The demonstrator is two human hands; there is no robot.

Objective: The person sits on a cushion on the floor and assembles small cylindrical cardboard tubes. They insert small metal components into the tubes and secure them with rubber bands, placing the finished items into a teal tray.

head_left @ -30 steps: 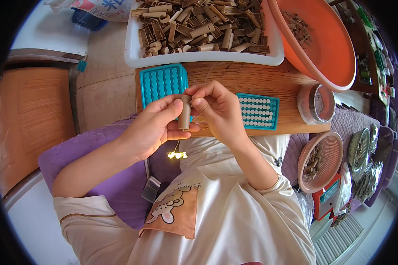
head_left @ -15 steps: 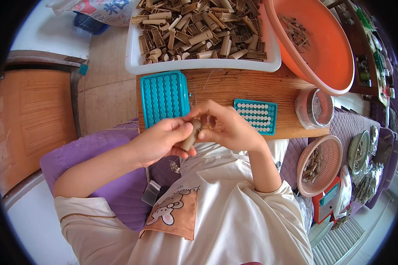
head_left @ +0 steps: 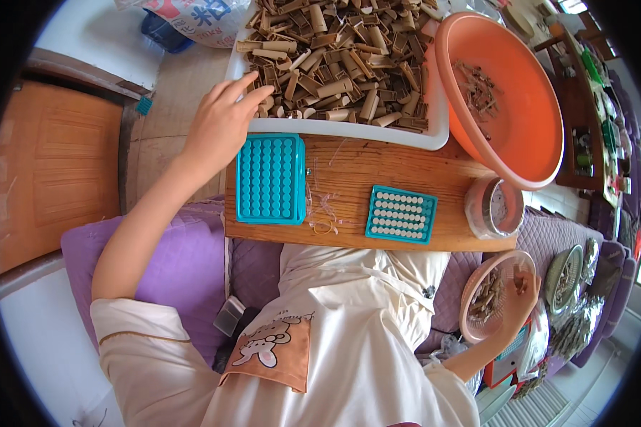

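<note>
My left hand (head_left: pixel 224 117) reaches over the near left corner of a white tray (head_left: pixel 349 133) heaped with brown half-round plastic pieces (head_left: pixel 335 78). Its fingers are apart with nothing held, the tips at the edge of the heap. Off to the right, my right hand (head_left: pixel 521 293) is over the far rim of a pink woven basket (head_left: pixel 470 288) with brown pieces in it. The right fingers are curled around something brownish that is too small to make out.
On the wooden table (head_left: pixel 349 164) are a teal tray of round caps (head_left: pixel 271 178), a smaller teal tray with white discs (head_left: pixel 401 213), loose thread (head_left: pixel 325 224) and a clear round container (head_left: pixel 497 206). An orange basin (head_left: pixel 541 121) stands at the far right, a green basket (head_left: pixel 564 277) beyond the pink one.
My hands have come apart from the brown tube they held together. The left has moved up to the white tray, the right out to the pink basket. The view has shifted slightly.
</note>
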